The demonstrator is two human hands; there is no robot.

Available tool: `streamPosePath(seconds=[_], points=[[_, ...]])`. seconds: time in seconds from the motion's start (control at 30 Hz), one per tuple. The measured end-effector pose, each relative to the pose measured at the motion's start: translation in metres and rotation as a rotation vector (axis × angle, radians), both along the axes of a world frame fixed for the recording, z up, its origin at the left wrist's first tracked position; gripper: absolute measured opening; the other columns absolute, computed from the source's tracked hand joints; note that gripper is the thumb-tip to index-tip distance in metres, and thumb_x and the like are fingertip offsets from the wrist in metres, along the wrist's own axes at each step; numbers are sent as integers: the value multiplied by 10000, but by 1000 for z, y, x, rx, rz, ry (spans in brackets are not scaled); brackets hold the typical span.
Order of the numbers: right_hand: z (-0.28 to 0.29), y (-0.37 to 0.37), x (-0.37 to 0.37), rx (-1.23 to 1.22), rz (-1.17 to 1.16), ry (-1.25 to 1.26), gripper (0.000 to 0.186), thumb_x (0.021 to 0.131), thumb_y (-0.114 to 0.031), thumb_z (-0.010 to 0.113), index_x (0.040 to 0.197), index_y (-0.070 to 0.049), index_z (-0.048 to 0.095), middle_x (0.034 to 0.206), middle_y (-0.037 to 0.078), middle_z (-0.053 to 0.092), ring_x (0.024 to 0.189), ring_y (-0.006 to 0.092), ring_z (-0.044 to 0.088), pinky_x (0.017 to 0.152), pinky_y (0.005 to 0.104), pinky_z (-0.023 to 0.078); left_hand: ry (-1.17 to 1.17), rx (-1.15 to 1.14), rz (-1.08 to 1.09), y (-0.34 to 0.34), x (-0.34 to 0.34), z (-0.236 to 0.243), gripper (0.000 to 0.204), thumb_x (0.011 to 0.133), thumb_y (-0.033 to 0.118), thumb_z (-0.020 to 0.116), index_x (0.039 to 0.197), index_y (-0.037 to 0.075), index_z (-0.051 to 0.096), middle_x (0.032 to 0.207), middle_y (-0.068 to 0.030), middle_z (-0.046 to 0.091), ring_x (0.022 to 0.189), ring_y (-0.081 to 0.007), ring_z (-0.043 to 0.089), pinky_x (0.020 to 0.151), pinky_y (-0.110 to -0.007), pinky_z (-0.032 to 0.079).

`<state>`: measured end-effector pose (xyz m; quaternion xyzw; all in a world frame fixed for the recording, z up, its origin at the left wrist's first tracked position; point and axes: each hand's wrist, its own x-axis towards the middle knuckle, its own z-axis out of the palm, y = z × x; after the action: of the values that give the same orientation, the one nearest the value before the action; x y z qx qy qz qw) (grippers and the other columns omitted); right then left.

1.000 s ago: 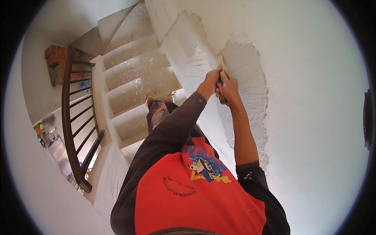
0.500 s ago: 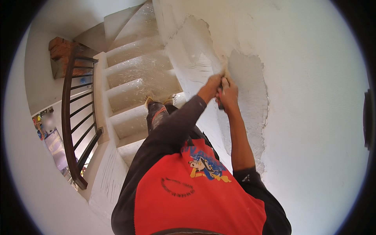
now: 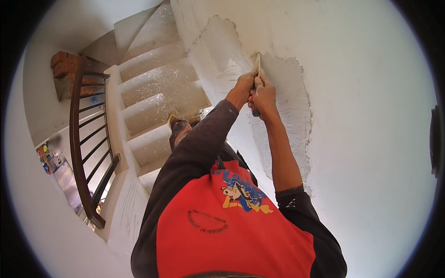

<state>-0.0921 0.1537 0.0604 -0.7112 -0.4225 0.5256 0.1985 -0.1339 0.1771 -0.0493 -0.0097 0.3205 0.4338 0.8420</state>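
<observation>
Scraper [image 3: 258,69] sits at grey wall patch [image 3: 289,81], upper-left edge; probably light, stiff-bladed, best gripped by its dark handle [image 3: 255,112], right hand [image 3: 264,97] wrapped there, left hand [image 3: 243,88] closed nearer blade [image 3: 258,61].

The right hand [image 3: 264,98] hid most of the grip of the tool [image 3: 258,66], and the hold of the left hand [image 3: 243,88] was partly covered. Whether the tip touched the wall [image 3: 366,116] was unclear. The railing [image 3: 75,139] blocked some bricks [image 3: 63,66]; clutter [image 3: 64,171] below was blurred. The lower edge cut the shirt [image 3: 232,245].
</observation>
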Motion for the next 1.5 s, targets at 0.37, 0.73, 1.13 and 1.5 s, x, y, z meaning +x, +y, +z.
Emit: streamPosePath(seconds=[0.37, 0.73, 1.13, 1.5], points=[[6, -5, -14, 39, 15, 25, 223, 955, -223, 390, 970, -43, 521, 572, 11, 440, 401, 100, 424, 341, 264, 367, 66, -155, 88, 8, -10, 5, 428, 868, 483, 547, 839, 58, 594, 659, -63, 586, 442, -179, 503, 373, -329, 414], [34, -3, -7, -61, -49, -12, 283, 962, -230, 381, 1154, -76, 522, 558, -1, 427, 408, 86, 397, 340, 250, 347, -49, -129, 105, 12, 2, 22, 566, 847, 582, 497, 864, 27, 602, 704, -124, 589, 456, -188, 517, 368, -327, 404], [17, 23, -13, 46, 128, -48, 278, 952, -207, 388, 1156, -80, 527, 558, 8, 437, 404, 95, 417, 344, 264, 371, 35, -46, 274, 37, 5, -11, 549, 862, 536, 508, 936, -2, 587, 839, -167, 611, 627, -259, 594, 475, -437, 467], [18, -17, 14, -3, 113, -40, 309, 969, -192, 376, 1231, -80, 495, 568, 4, 438, 413, 81, 424, 353, 242, 388, -62, -153, 178, -15, 17, 15, 523, 845, 574, 514, 726, 67, 567, 536, -50, 531, 300, -163, 404, 274, -324, 329]])
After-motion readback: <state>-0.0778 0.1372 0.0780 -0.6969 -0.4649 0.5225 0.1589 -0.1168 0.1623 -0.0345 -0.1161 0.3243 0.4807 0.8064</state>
